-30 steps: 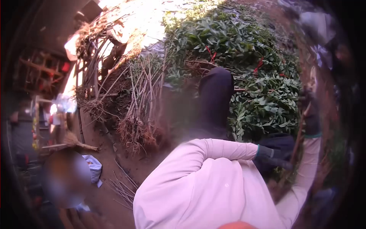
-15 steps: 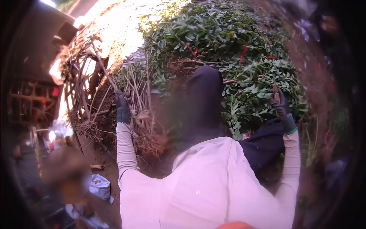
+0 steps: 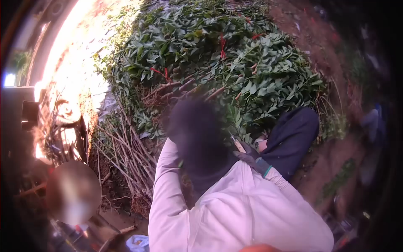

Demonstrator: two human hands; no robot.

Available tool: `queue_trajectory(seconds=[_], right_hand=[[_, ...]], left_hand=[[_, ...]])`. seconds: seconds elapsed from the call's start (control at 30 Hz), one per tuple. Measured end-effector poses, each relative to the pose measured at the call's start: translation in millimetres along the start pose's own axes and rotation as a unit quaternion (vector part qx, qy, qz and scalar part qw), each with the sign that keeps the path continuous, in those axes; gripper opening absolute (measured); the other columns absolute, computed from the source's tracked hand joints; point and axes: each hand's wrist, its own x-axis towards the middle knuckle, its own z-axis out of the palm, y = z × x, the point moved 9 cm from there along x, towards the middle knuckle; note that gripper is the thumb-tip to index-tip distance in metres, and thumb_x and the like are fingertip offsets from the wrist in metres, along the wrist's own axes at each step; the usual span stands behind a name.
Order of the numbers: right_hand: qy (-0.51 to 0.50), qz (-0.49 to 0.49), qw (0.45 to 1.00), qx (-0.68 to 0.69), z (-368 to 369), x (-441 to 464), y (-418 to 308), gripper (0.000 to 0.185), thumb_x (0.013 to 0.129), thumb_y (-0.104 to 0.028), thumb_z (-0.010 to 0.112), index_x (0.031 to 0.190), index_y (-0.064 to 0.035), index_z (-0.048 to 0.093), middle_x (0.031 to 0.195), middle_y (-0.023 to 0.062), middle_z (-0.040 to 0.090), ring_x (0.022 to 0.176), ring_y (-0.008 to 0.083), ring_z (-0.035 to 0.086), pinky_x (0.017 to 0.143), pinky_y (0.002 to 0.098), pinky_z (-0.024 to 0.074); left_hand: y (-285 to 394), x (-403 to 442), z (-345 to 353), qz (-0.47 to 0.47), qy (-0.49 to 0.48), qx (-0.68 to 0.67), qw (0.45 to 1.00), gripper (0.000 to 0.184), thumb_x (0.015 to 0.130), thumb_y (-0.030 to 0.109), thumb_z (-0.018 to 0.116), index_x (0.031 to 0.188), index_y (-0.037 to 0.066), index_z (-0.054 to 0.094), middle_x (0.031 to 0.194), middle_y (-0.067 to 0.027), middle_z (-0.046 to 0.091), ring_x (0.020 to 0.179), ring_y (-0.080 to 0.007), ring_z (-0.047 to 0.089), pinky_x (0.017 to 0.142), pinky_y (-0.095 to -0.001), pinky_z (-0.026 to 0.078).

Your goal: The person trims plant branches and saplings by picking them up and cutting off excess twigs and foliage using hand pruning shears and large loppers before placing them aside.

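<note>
My right hand (image 3: 253, 158), in a dark glove with a green cuff, is closed round a small tool (image 3: 239, 144) with a tan handle and a thin metal tip. It is in front of my chest, beside my bent leg (image 3: 294, 136). My left sleeve (image 3: 167, 172) reaches up to a dark blurred shape that is probably my other knee (image 3: 195, 130); my left hand is hidden there. Beyond lie leafy green bundles (image 3: 268, 80) tied with red strips (image 3: 223, 45). Bare stems with roots (image 3: 132, 155) lie to the left.
More stems and roots (image 3: 63, 134) stand in bright light at the left. A white bag (image 3: 137, 242) is at the bottom left. A round blurred patch covers part of the lower left. Brown soil (image 3: 336, 159) shows at the right.
The view has turned and shifted. My right hand has come from the leaves at the right in to my chest with the tool. My left hand has left the bare stems and is now hidden.
</note>
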Motion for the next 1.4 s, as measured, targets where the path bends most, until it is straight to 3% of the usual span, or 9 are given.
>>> queue_trajectory(seconds=[0.3,0.47,0.57,0.73,0.83,0.97,1.07,1.17,1.4], right_hand=[[0.070,-0.004,0.994,0.083,-31.4,16.7,59.4,0.060,0.078,-0.018,0.061,0.130,-0.0077,0.036,0.100,0.0012,0.052,0.082,0.0066,0.050,0.066,0.0215,0.0415],[0.091,-0.011,0.993,0.072,-25.8,17.4,52.1,0.054,0.076,-0.017,0.063,0.124,-0.0047,0.042,0.085,0.0015,0.051,0.066,0.0081,0.048,0.057,0.0227,0.0397],[0.153,-0.115,0.980,-0.048,-30.5,16.9,35.9,0.063,0.075,-0.036,0.065,0.122,-0.0004,0.044,0.102,0.0109,0.058,0.091,0.0184,0.056,0.078,0.0296,0.0446],[0.085,-0.187,0.954,0.219,-39.0,5.2,-17.6,0.043,0.077,-0.022,0.065,0.113,-0.0037,0.050,0.085,0.0002,0.054,0.073,0.0077,0.051,0.063,0.0234,0.0425],[-0.114,-0.316,0.864,0.376,-42.6,2.9,-55.5,0.052,0.078,-0.010,0.060,0.125,-0.0045,0.038,0.089,0.0014,0.052,0.072,0.0079,0.050,0.062,0.0225,0.0419],[-0.067,-0.345,0.883,0.310,-56.8,-35.5,-121.5,0.061,0.075,-0.005,0.060,0.129,-0.0032,0.032,0.108,0.0067,0.052,0.097,0.0177,0.052,0.084,0.0315,0.0422],[0.025,-0.425,0.901,0.080,-69.1,-49.9,-134.3,0.063,0.076,-0.015,0.066,0.129,-0.0032,0.033,0.122,0.0110,0.046,0.113,0.0208,0.045,0.095,0.0338,0.0358],[0.061,-0.432,0.899,0.035,-88.0,-65.8,-149.9,0.068,0.074,-0.024,0.071,0.127,-0.0031,0.036,0.121,0.0118,0.047,0.112,0.0206,0.046,0.094,0.0331,0.0362],[0.122,-0.516,0.841,-0.106,-129.8,-97.8,-174.4,0.073,0.067,-0.029,0.076,0.125,-0.0041,0.039,0.114,0.0156,0.052,0.104,0.0260,0.054,0.087,0.0362,0.0437]], left_hand=[[11.4,60.8,52.4,-0.007,-0.078,0.051,0.996,0.026,0.085,0.017,0.052,0.106,0.001,0.055,0.093,-0.0105,0.061,0.086,-0.0202,0.057,0.076,-0.0304,0.045],[-3.6,90.6,-57.9,0.100,-0.022,-0.206,0.973,0.025,0.085,0.016,0.052,0.105,0.001,0.055,0.092,-0.0077,0.061,0.084,-0.0157,0.057,0.076,-0.0283,0.044],[70.5,12.9,-198.2,0.138,0.097,-0.453,0.875,0.022,0.091,0.022,0.048,0.098,0.002,0.055,0.080,0.0001,0.054,0.070,-0.0085,0.051,0.063,-0.0211,0.041],[104.1,-101.8,-246.7,0.016,-0.060,-0.498,0.865,0.029,0.088,0.033,0.052,0.097,0.005,0.050,0.066,0.0033,0.049,0.057,-0.0055,0.045,0.050,-0.0192,0.037],[114.6,-161.7,-228.5,0.072,-0.252,-0.470,0.843,0.051,0.085,0.036,0.056,0.120,0.000,0.047,0.101,-0.0055,0.056,0.086,-0.0139,0.054,0.076,-0.0285,0.045],[96.4,-176.5,-184.4,0.041,-0.204,-0.571,0.794,0.044,0.087,0.014,0.050,0.128,0.002,0.039,0.124,-0.0108,0.048,0.111,-0.0226,0.047,0.093,-0.0313,0.038],[121.2,-172.3,-201.0,0.289,0.021,-0.259,0.921,0.056,0.085,0.044,0.052,0.120,0.001,0.045,0.105,-0.0052,0.055,0.093,-0.0121,0.049,0.079,-0.0262,0.042],[177.1,-157.0,-215.0,0.079,-0.045,-0.589,0.803,0.052,0.084,0.039,0.053,0.121,0.002,0.045,0.102,-0.0048,0.054,0.091,-0.0096,0.048,0.073,-0.0241,0.043],[231.7,-154.5,-231.0,0.127,-0.108,-0.527,0.834,0.046,0.078,0.026,0.056,0.118,0.004,0.049,0.092,0.0020,0.053,0.072,-0.0055,0.047,0.061,-0.0186,0.041]])
